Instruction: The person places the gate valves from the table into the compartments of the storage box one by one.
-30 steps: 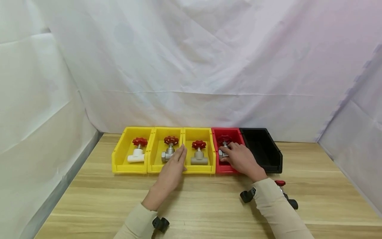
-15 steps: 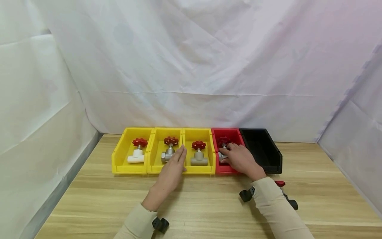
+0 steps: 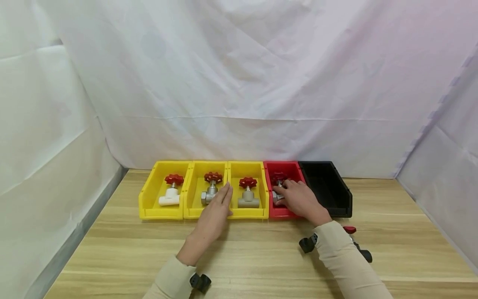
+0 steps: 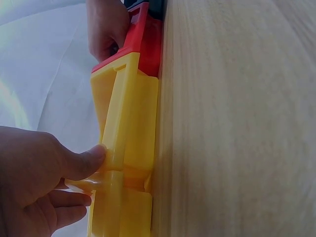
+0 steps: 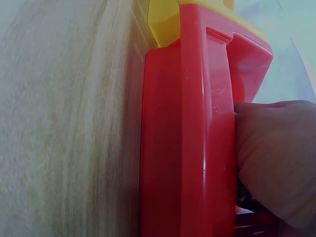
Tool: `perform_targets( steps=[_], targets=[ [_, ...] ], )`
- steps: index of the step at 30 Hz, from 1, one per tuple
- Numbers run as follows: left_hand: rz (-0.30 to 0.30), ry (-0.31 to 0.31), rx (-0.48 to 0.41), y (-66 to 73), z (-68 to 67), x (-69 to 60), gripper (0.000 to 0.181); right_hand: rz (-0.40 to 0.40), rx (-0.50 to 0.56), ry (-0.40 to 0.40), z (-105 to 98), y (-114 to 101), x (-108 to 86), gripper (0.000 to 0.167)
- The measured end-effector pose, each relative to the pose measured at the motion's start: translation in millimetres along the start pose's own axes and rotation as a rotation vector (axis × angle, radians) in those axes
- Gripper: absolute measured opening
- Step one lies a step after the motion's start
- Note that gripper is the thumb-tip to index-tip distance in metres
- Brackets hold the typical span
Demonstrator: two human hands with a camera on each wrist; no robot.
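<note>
My left hand reaches over the front of the yellow bins, thumb on one side and fingers on the other, pinching the walls where the middle yellow bin meets the right yellow bin. In the left wrist view its thumb lies against the yellow plastic. Inside the red bin, my right hand grips the metal body of a valve with a red handwheel; the palm hides part of it. The right wrist view shows that hand behind the red front wall, its fingertips hidden.
Three valves with red handwheels sit in the yellow bins: white, metal and grey. A black bin ends the row. Another valve lies on the table, partly behind my right sleeve. White cloth hangs behind.
Both hands keep their places. The head view shifts very slightly; no object is visibly moved.
</note>
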State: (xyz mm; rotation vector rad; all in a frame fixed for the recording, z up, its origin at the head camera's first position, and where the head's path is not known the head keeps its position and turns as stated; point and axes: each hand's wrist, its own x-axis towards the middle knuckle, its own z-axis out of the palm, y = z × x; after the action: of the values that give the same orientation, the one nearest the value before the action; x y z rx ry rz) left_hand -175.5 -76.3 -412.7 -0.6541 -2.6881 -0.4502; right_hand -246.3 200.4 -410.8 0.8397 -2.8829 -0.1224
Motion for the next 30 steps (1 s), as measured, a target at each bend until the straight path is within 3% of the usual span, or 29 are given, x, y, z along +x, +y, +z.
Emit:
perform_targets(
  steps=[30],
  targets=[
    [-0.007, -0.008, -0.004, -0.7, 1.2, 0.4, 0.065, 0.006, 0.024, -0.023, -0.4, -2.7, 1.2, 0.048]
  ],
)
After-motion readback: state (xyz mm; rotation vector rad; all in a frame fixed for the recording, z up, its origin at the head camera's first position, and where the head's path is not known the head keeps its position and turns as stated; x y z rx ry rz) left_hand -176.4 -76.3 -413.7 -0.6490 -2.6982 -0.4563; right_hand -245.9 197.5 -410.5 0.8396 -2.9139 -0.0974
